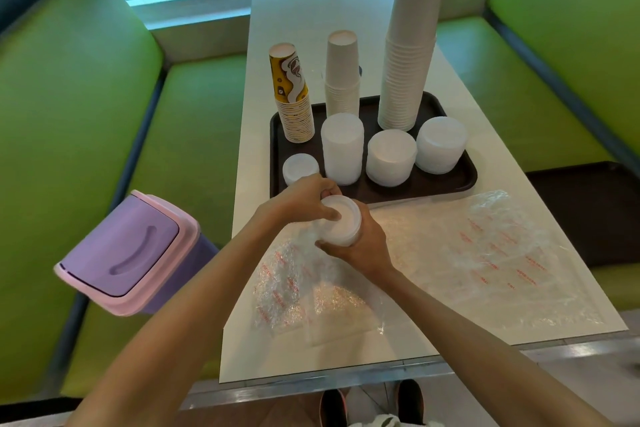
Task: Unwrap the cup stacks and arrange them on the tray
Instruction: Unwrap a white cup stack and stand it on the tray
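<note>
both hands are clamping the held stack (341,222) of white plastic pieces just in front of the near edge of the tray (408,191), above the tabletop (311,10). the left hand (304,198) is curling its fingers over the top, and the right hand (363,243) is wrapping the side from below. they are hiding most of it, so i cannot tell lids from shallow cups. a clear wrapper (287,274) is lying blurred and crumpled beneath. a flat wrapper (502,253) is lying to the right, its red print unreadable. on the tray, the tall cup stack (408,45) is running out of the top of the view.
</note>
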Demonstrator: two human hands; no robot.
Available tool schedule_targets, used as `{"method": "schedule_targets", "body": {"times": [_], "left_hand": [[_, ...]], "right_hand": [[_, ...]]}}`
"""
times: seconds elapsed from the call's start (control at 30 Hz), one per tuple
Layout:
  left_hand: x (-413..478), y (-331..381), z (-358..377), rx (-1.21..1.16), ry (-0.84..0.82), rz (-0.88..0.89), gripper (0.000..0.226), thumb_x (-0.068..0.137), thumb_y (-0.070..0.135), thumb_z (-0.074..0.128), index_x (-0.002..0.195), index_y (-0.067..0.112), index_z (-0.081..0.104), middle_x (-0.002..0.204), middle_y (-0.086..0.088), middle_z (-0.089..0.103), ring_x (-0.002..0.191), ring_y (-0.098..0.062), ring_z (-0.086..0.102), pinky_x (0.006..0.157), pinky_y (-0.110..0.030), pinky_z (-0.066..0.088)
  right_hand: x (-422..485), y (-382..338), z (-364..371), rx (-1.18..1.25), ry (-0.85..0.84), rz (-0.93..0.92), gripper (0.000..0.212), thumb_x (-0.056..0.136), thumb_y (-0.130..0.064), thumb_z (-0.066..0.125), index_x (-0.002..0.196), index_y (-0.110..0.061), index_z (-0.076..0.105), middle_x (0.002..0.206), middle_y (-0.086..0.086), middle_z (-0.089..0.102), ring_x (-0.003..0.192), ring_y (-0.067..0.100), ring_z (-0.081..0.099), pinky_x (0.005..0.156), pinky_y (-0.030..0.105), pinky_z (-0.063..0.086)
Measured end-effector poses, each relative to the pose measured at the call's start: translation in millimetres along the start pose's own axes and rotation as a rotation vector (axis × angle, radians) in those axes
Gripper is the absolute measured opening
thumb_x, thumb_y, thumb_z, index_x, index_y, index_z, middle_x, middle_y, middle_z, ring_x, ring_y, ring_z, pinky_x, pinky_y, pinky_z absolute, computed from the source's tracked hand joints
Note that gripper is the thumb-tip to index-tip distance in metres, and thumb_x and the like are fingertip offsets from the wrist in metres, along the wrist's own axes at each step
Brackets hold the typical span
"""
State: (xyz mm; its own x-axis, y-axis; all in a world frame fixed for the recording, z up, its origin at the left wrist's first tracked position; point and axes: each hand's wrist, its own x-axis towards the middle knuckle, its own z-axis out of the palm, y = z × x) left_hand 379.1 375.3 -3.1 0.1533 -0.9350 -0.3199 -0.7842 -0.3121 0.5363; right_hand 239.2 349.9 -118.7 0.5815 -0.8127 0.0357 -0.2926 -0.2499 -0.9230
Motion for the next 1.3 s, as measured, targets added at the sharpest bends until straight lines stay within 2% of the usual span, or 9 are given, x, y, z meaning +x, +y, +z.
{"method": "schedule_targets", "body": {"times": [0.27,0.4,0.47,0.53,0.73,0.83,0.93,1.13,1.3], "left_hand": [[-3.3,0.3,-1.4,-0.067,0.105,0.007,0.024,0.087,0.016,0.067,0.109,0.012,0.061,0.103,-0.002,0.057,0.088,-0.011,0.052,0.071,-0.014,0.04],[-13.7,-4.9,-10.3,-0.276,0.125,0.011,0.013,0.089,0.011,0.063,0.101,0.013,0.062,0.098,-0.004,0.063,0.09,-0.015,0.058,0.079,-0.019,0.049],[-18.4,-11.1,-21.6,-0.43,0.159,-0.021,0.015,0.09,0.012,0.062,0.105,0.01,0.062,0.093,-0.001,0.063,0.084,-0.011,0.058,0.072,-0.014,0.049],[-17.5,-23.5,-31.8,-0.554,0.235,-0.105,0.016,0.091,0.013,0.061,0.107,0.01,0.061,0.09,0.0,0.061,0.075,-0.008,0.054,0.06,-0.012,0.045],[23.0,-70.5,-33.9,-0.699,0.548,-0.493,0.01,0.091,0.013,0.061,0.099,0.008,0.057,0.099,-0.015,0.06,0.062,-0.015,0.049,0.054,-0.023,0.044],[43.1,-84.4,-24.7,-0.642,0.631,-0.594,0.008,0.087,0.013,0.062,0.089,0.009,0.055,0.103,-0.021,0.065,0.061,-0.023,0.053,0.071,-0.037,0.054],[60.3,-88.4,-18.8,-0.55,0.664,-0.63,0.008,0.085,0.016,0.063,0.087,0.011,0.059,0.104,-0.019,0.067,0.085,-0.034,0.064,0.086,-0.045,0.054],[79.6,-83.5,-15.4,-0.349,0.611,-0.622,0.028,0.092,0.017,0.058,0.116,0.003,0.064,0.119,-0.016,0.062,0.11,-0.032,0.057,0.089,-0.036,0.044],[87.3,-87.5,-8.7,-0.237,0.581,-0.62,0.028,0.094,0.021,0.055,0.116,0.005,0.063,0.123,-0.018,0.057,0.108,-0.033,0.056,0.083,-0.036,0.043]], "right_hand": [[-1.8,-5.0,-4.7,-0.018,0.002,0.009,0.087,0.061,-0.041,0.088,0.131,-0.026,0.04,0.118,-0.015,0.048,0.104,0.001,0.049,0.078,-0.003,0.036],[-1.8,-9.4,-8.9,-0.02,-0.01,0.007,0.084,0.059,-0.043,0.089,0.127,-0.028,0.041,0.114,-0.015,0.05,0.101,0.004,0.051,0.073,0.002,0.039],[-1.6,-10.7,-9.2,-0.012,-0.015,0.013,0.081,0.059,-0.042,0.089,0.122,-0.032,0.039,0.113,-0.015,0.05,0.101,0.006,0.052,0.073,0.004,0.039],[-2.3,-11.2,-9.0,-0.004,-0.015,0.019,0.08,0.059,-0.042,0.089,0.119,-0.036,0.037,0.112,-0.018,0.049,0.101,0.004,0.051,0.074,0.003,0.038],[-0.6,-9.1,-9.6,-0.022,-0.026,0.02,0.083,0.058,-0.045,0.089,0.122,-0.035,0.037,0.121,-0.015,0.048,0.108,0.006,0.05,0.078,0.005,0.04],[-0.7,-8.1,-7.4,-0.042,-0.02,0.003,0.083,0.058,-0.048,0.088,0.122,-0.037,0.035,0.12,-0.017,0.048,0.107,0.005,0.05,0.078,0.003,0.04],[0.1,-7.5,-7.1,-0.05,0.0,-0.022,0.083,0.057,-0.049,0.088,0.121,-0.036,0.037,0.119,-0.016,0.051,0.106,0.005,0.053,0.077,0.003,0.042],[0.2,-4.3,-4.9,-0.044,0.004,-0.041,0.083,0.056,-0.05,0.088,0.122,-0.034,0.04,0.119,-0.016,0.054,0.105,0.004,0.055,0.081,0.003,0.042],[2.8,-3.5,-4.7,-0.048,0.0,-0.038,0.084,0.057,-0.049,0.088,0.122,-0.034,0.038,0.119,-0.017,0.052,0.106,0.002,0.054,0.082,0.001,0.04]]}}
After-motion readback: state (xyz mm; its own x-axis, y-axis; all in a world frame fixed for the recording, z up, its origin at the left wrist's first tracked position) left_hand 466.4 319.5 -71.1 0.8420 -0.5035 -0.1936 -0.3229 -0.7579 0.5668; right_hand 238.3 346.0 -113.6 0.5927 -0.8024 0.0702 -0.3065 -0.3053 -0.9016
